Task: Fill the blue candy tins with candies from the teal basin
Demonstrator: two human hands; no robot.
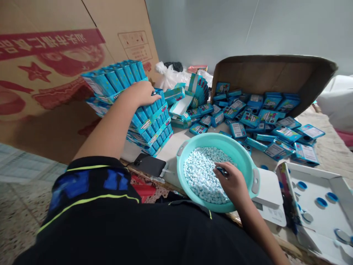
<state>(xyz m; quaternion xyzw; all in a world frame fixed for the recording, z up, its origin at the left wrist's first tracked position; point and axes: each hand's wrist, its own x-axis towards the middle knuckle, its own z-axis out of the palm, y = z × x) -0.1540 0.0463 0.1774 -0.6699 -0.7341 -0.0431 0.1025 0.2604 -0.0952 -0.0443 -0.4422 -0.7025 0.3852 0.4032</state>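
My left hand [145, 95] reaches over a stack of blue display boxes [150, 127] filled with small blue packs. Its fingers are bent, with a small dark shiny thing showing at the fingertips, too little to name. My right hand [230, 180] is closed in a pinch inside a turquoise basin [183, 176], just over a heap of small pale blue and white candies [202, 173]. Between its fingers is a small dark blue item [222, 171], mostly covered by the hand.
Loose blue candy packs [249, 119] spill from a brown carton [264, 71] behind the basin. Folded blue cartons [180, 106] lie beside the stack. A black phone [150, 165] is at the table edge. A white scale [268, 187] and a white tray [317, 184] with blue caps stand right.
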